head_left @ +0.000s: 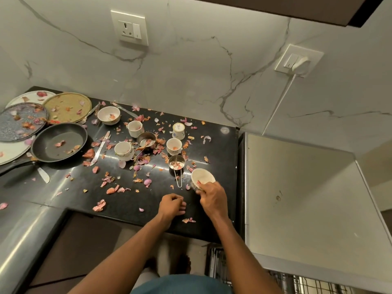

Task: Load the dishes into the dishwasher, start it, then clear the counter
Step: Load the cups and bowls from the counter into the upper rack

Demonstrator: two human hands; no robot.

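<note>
The small white bowl point(203, 177) is tilted right of centre, near the right edge of the desk point(70, 185); the dishwasher rack point(218, 266) shows at the bottom right. The bowl looks like light, stiff glazed ceramic, likely slippery and easy to chip, so take it by the rim. Your right hand point(212, 196) grasps its lower rim. Your left hand point(171, 205) rests curled on the desk; I cannot tell whether it holds anything.

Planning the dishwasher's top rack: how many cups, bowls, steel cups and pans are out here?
China cups: 4
Bowls: 2 (one held by the right hand)
Steel cups: 2
Frying pan: 1
Total: 9
</note>
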